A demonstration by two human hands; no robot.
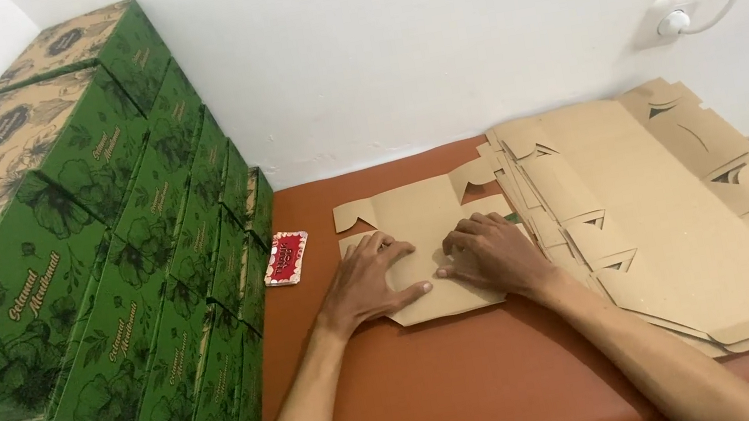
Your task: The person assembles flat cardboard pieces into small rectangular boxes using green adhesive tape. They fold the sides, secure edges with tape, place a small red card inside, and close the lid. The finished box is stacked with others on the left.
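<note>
A flat brown cardboard box blank lies on a reddish-brown mat. My left hand presses palm-down on its left part, fingers spread. Beside it, my right hand also presses down on the blank, fingers bent over a fold. The two hands nearly touch at the thumbs. Neither hand grips anything.
A stack of several flat brown box blanks lies to the right of the hands. Assembled green boxes with floral print are piled high on the left. A small red packet lies on the mat by the green boxes. A wall socket is behind.
</note>
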